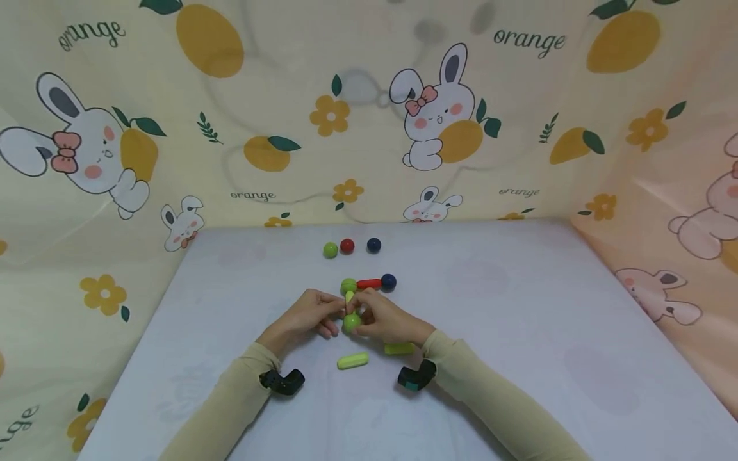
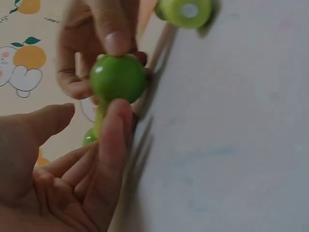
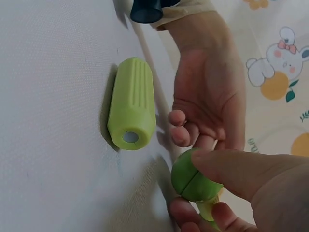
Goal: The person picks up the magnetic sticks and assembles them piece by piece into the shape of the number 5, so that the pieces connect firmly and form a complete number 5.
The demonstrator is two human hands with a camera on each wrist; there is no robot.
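My right hand [image 1: 385,319] pinches a green ball [image 1: 350,323] between thumb and fingers. A yellow-green rod [image 1: 349,296] joins that ball to another green ball [image 1: 348,285] farther off. From there a red rod [image 1: 369,283] reaches to a dark blue ball [image 1: 389,282]. My left hand [image 1: 311,314] is beside the nearer ball. In the left wrist view, one finger [image 2: 115,130] of it touches the green ball [image 2: 118,79] while its thumb stays apart. The right wrist view has my right thumb lying over the green ball [image 3: 186,176].
Two loose yellow-green rods, one in front [image 1: 353,361] and one by the right wrist [image 1: 400,349], lie on the white table [image 1: 519,333]. A green ball [image 1: 330,250], a red ball [image 1: 347,246] and a dark blue ball [image 1: 373,245] sit farther back.
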